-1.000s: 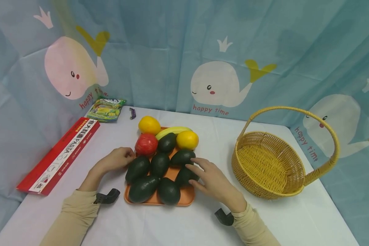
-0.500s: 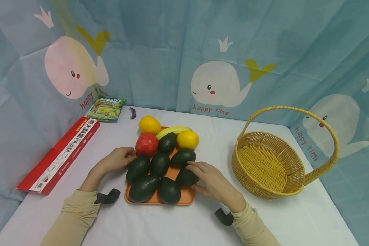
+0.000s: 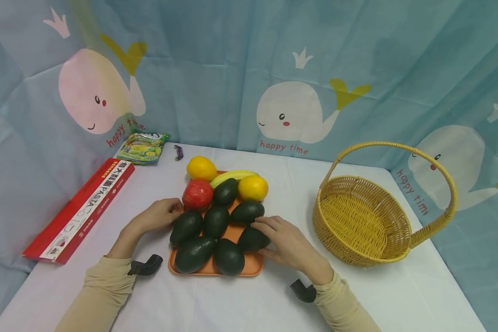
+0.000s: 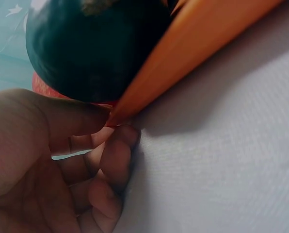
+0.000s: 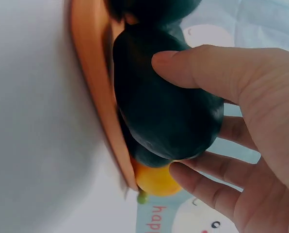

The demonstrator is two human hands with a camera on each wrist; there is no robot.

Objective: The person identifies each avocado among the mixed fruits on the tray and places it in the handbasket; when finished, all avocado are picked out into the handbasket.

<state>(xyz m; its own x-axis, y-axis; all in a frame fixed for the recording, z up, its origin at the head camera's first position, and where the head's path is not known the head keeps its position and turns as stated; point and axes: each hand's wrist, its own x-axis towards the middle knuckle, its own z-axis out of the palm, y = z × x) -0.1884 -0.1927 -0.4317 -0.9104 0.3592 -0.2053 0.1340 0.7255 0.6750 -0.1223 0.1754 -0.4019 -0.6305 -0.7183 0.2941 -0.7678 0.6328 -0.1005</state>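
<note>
An orange tray [image 3: 254, 266] holds several dark green avocados [image 3: 228, 257], a red pomegranate-like fruit [image 3: 197, 194], yellow round fruits [image 3: 253, 188] and a banana [image 3: 236, 175]. At the tray's left side my left hand [image 3: 163, 214] pinches its rim [image 4: 183, 53] between thumb and curled fingers, as the left wrist view shows. On the right side, my right hand [image 3: 288, 242] grips the rightmost avocado [image 5: 166, 97]. Its thumb lies on one face of the fruit and the fingers reach round the far side. That avocado is still within the tray's outline.
A yellow wicker basket [image 3: 321, 223] with a tall handle stands to the right. On the left lies a long red pasta box [image 3: 83, 207]. Behind it are a green snack packet [image 3: 143, 147] and a small purple wrapped item [image 3: 179, 152]. A printed curtain [image 3: 216, 83] hangs behind the table.
My right hand has closed from spread fingers above the rightmost avocado to a grip round it, and the fruit has shifted very slightly right. My left hand stays at the tray's rim.
</note>
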